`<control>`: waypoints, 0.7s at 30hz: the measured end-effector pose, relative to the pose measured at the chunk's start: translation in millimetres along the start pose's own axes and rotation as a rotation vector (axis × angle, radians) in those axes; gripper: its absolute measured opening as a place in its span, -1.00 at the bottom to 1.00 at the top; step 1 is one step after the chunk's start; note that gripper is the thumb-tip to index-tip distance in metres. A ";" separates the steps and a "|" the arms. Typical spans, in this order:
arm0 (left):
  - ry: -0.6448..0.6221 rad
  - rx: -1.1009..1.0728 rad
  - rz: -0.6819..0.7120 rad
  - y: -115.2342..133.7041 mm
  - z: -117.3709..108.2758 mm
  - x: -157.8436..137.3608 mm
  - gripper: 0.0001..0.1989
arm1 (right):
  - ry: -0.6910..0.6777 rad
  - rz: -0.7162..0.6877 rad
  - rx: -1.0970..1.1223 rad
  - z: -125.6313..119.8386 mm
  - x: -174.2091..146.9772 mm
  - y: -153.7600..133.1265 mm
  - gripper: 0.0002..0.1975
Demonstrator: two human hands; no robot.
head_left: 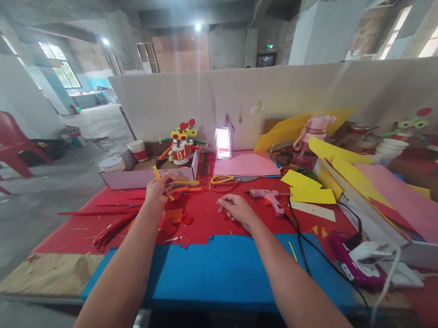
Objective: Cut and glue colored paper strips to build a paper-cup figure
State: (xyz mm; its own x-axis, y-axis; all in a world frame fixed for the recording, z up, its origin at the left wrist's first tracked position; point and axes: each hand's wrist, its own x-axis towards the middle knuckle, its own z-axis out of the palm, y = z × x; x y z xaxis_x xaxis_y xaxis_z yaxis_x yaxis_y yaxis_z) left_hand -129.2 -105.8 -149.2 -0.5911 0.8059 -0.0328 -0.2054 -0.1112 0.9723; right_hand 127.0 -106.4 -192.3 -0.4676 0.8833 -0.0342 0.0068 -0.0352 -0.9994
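Observation:
My left hand (157,190) is closed around a thin yellow strip (156,172), whose ends stick out above and below the fingers. It hovers over the red-covered table (204,211), beside several yellow and orange paper strips (187,182). My right hand (235,208) is bent, thumb and fingertips drawn together; anything between them is too small to make out. Just right of that hand lies a pink glue gun (269,195). Scissors (220,179) with yellow handles rest beyond both hands. Orange paper scraps (173,215) and a red ring (187,218) lie between my arms.
A blue sheet (203,276) covers the near edge. Decorated cup figures (182,145) stand in a shallow box (148,176) at back left. Yellow sheets (311,190), a black cord (295,226), a purple power strip (355,262) and a box of coloured paper (426,253) occupy the right.

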 end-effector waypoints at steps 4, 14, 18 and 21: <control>-0.179 0.402 0.162 -2.4 10.1 -5.7 -0.76 | 0.021 0.021 -0.007 -1.8 -0.2 -1.1 -0.88; -0.130 1.748 0.344 -1.7 -6.4 2.6 -0.63 | 0.014 0.009 -0.064 -1.7 -0.9 -2.5 -0.85; -0.137 1.795 0.278 -8.0 -7.0 -0.6 -0.62 | 0.002 0.019 -0.063 -1.8 -0.4 -0.8 -0.86; -0.055 1.768 0.282 -4.5 -6.0 -1.5 -0.64 | 0.009 0.024 -0.061 -2.2 1.6 2.0 -0.85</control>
State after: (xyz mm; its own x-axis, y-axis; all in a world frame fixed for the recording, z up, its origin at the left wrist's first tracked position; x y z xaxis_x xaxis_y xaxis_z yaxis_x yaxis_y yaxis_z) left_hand -132.1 -110.0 -154.9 -0.4255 0.8952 0.1324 0.9040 0.4272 0.0164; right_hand 128.2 -104.0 -194.4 -0.4585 0.8868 -0.0582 0.0719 -0.0283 -0.9970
